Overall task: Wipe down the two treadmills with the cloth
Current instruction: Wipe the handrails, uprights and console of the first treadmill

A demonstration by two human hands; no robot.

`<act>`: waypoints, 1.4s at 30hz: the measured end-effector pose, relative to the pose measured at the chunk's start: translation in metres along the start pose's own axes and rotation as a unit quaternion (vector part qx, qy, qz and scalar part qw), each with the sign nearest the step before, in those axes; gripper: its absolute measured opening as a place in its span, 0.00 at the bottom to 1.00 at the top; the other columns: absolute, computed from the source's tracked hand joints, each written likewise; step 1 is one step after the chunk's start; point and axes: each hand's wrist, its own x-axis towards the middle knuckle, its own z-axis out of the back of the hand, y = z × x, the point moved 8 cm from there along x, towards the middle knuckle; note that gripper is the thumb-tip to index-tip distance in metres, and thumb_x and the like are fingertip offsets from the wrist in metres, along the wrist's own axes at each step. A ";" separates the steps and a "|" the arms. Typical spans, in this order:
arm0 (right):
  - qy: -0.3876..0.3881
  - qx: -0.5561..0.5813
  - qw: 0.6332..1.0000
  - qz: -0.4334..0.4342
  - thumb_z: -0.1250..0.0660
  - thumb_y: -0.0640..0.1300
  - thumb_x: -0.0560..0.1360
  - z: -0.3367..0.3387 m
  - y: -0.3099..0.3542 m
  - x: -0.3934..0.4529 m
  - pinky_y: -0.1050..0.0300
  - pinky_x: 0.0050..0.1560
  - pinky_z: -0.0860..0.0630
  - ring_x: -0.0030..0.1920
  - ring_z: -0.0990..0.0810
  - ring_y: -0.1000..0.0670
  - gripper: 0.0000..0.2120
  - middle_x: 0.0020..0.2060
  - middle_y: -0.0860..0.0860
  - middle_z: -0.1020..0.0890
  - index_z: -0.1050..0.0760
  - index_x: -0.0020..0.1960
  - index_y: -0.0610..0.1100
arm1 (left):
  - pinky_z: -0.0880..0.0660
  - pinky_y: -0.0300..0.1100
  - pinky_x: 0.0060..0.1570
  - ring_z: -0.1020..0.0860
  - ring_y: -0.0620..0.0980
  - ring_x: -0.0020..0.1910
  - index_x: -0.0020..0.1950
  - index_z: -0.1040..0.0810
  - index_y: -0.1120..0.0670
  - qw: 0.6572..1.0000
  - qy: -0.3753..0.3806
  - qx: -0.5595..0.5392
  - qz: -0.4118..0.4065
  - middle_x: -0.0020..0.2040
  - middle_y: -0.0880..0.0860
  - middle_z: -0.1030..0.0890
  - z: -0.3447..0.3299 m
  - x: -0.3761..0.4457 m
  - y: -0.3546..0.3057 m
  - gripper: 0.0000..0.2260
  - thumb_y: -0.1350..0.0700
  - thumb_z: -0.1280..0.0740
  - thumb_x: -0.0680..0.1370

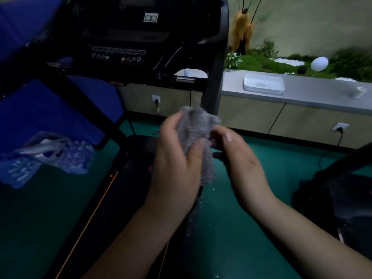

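Both hands hold a bunched grey cloth above the near treadmill's deck.

The left hand [177, 156] grips the cloth [196, 137], thumb curled across it; the right hand [239, 156] pinches its right edge, though its fingertips are blurred. The treadmill [128, 49] console's button row is too dark to read. A second treadmill [340, 198] is cut off at right. A plastic bag [50, 156] lies left; a white tray [263, 84] sits on the far counter [314, 93].

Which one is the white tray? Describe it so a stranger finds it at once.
Start at the long grey counter right of the treadmill. The white tray sits on it below the greenery. It is rectangular with rounded corners, unlike the round white globe behind it.
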 end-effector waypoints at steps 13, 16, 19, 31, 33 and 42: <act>-0.073 0.253 0.961 -0.080 0.45 0.54 0.79 0.064 -0.067 -0.012 0.48 0.69 0.33 0.66 0.26 0.50 0.24 0.65 0.49 0.23 0.31 0.70 0.44 | 0.43 0.29 0.60 0.39 0.33 0.62 0.75 0.38 0.47 0.968 0.134 0.177 0.115 0.69 0.40 0.36 -0.041 0.016 0.052 0.20 0.50 0.48 0.83; 0.016 0.068 0.997 -0.020 0.48 0.53 0.78 0.000 -0.092 -0.031 0.55 0.70 0.36 0.72 0.35 0.54 0.28 0.73 0.48 0.35 0.41 0.75 0.42 | 0.39 0.31 0.61 0.35 0.35 0.65 0.75 0.38 0.46 0.976 0.119 0.122 0.134 0.68 0.39 0.35 -0.048 0.011 0.062 0.20 0.50 0.49 0.83; -0.014 0.025 0.999 0.043 0.52 0.55 0.81 -0.031 -0.099 -0.032 0.44 0.75 0.44 0.76 0.46 0.51 0.26 0.77 0.51 0.46 0.52 0.77 0.52 | 0.34 0.37 0.64 0.31 0.36 0.65 0.74 0.37 0.45 0.979 0.112 0.077 0.152 0.69 0.42 0.30 -0.047 0.012 0.072 0.19 0.47 0.47 0.82; -0.194 0.231 0.948 -0.096 0.40 0.43 0.79 0.013 -0.138 0.096 0.68 0.52 0.25 0.54 0.21 0.55 0.16 0.60 0.46 0.24 0.32 0.66 0.51 | 0.37 0.20 0.55 0.31 0.31 0.59 0.73 0.37 0.43 0.978 0.101 0.106 0.147 0.67 0.41 0.31 -0.045 0.009 0.071 0.18 0.50 0.47 0.83; -0.221 0.153 0.959 -0.091 0.40 0.42 0.77 0.019 -0.128 0.081 0.63 0.59 0.27 0.56 0.23 0.50 0.16 0.58 0.47 0.26 0.30 0.65 0.44 | 0.36 0.23 0.58 0.30 0.31 0.60 0.73 0.37 0.43 0.979 0.096 0.104 0.146 0.67 0.41 0.31 -0.045 0.009 0.073 0.18 0.49 0.47 0.83; -0.123 -0.006 0.992 0.030 0.46 0.47 0.77 -0.005 -0.108 0.038 0.64 0.66 0.36 0.62 0.30 0.53 0.21 0.64 0.41 0.29 0.29 0.64 0.35 | 0.33 0.30 0.58 0.30 0.38 0.63 0.73 0.36 0.45 0.982 0.081 0.090 0.144 0.67 0.43 0.29 -0.045 0.010 0.073 0.18 0.51 0.48 0.83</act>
